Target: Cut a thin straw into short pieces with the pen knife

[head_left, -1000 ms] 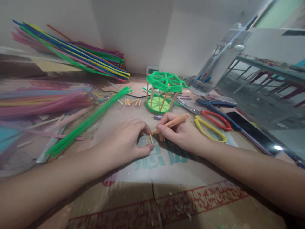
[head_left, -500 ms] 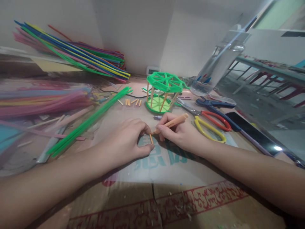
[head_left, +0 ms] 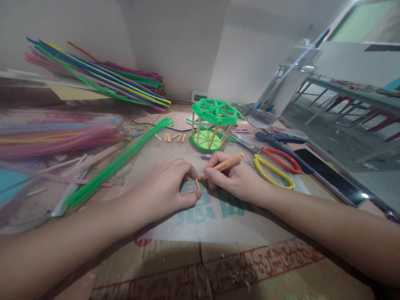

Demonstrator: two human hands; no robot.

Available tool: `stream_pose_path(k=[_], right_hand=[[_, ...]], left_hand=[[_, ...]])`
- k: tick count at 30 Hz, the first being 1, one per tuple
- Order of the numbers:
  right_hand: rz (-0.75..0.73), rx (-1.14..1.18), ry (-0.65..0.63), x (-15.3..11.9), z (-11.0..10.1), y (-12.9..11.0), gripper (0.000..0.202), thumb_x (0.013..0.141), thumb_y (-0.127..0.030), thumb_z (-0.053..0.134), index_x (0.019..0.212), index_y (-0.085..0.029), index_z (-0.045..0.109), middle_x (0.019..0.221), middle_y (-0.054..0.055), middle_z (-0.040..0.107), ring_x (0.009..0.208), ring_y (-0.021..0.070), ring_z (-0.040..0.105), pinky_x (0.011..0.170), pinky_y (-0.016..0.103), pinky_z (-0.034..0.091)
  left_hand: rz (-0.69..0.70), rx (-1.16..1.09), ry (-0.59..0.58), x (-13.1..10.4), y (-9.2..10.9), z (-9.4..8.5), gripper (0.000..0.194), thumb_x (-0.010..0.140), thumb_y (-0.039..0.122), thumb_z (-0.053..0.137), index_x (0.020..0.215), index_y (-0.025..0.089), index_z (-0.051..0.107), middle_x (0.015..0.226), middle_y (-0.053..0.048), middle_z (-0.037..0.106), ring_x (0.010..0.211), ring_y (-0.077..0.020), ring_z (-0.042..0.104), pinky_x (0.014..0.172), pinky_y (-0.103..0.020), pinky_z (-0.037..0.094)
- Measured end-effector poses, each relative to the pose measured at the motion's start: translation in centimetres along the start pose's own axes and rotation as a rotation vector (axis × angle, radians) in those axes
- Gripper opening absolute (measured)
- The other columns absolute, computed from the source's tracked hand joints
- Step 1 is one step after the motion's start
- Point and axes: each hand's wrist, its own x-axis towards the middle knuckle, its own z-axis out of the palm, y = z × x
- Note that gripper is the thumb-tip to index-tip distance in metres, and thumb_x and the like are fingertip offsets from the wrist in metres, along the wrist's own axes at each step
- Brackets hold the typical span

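Note:
Between the thumb and forefinger of my left hand [head_left: 176, 181] is a short orange stick [head_left: 198, 184], gripped by its two ends. My right hand [head_left: 231, 175] holds an orange marker pen [head_left: 229, 162] in a writing grip. The pen's tip is at the stick's upper part; whether it touches is too small to tell. Both hands rest over a whitish sheet [head_left: 162, 229] with teal characters. Just beyond them stands a green round frame [head_left: 214, 110] on several thin posts over a green base. Several short orange sticks [head_left: 168, 137] lie to its left.
Green pipe cleaners [head_left: 118, 162] lie at left, with multicoloured bundles [head_left: 103, 79] behind. On the right are red-and-yellow-handled scissors [head_left: 276, 160], a blue-handled tool [head_left: 281, 136], a phone [head_left: 331, 175] and a clear bottle [head_left: 275, 91]. A small white device [head_left: 200, 96] sits by the wall.
The pen and my right hand have shifted slightly, with the pen's tip still at the stick. The whole view has moved a little; my left hand keeps its hold.

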Motion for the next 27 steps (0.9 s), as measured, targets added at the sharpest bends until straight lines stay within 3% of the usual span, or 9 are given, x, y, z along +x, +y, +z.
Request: stream_pose_path(k=[6,12,17,27], right_hand=[[-0.008,0.004,-0.096,-0.28,-0.26,0.04,0.016,0.088,-0.026,0.066,0.080,-0.023,0.053,0.059,-0.004,0.063,0.054,0.0115,0.058,0.052,0.023,0.044],[-0.025,0.018,-0.035,-0.16,-0.07,-0.07,0.014,0.090,-0.027,0.066,0.083,-0.022,0.054,0.064,-0.003,0.065,0.057,0.0117,0.060,0.054,0.023,0.046],[-0.014,0.015,-0.107,-0.28,-0.11,0.09,0.015,0.089,-0.025,0.067,0.081,-0.022,0.054,0.061,-0.003,0.064,0.055,0.0119,0.059,0.053,0.023,0.045],[-0.019,0.007,0.019,-0.02,0.05,0.05,0.018,0.092,-0.033,0.070,0.087,-0.021,0.058,0.067,-0.002,0.066,0.061,0.0137,0.064,0.059,0.026,0.050]], left_hand=[[0.004,0.000,0.012,0.06,-0.16,0.19,0.029,0.082,0.046,0.069,0.098,0.021,0.067,0.093,-0.005,0.066,0.088,-0.0260,0.061,0.081,-0.039,0.048],[0.003,-0.015,-0.010,0.08,-0.23,0.01,0.030,0.084,0.048,0.068,0.098,0.022,0.067,0.095,-0.005,0.068,0.091,-0.0267,0.062,0.084,-0.040,0.048],[-0.037,-0.006,-0.033,-0.15,0.06,-0.46,0.031,0.082,0.049,0.066,0.098,0.022,0.066,0.094,-0.006,0.069,0.090,-0.0279,0.064,0.083,-0.041,0.048],[0.007,0.032,0.001,-0.36,-0.07,-0.20,0.025,0.081,0.041,0.066,0.097,0.023,0.064,0.098,-0.005,0.069,0.096,-0.0281,0.065,0.086,-0.043,0.049]])
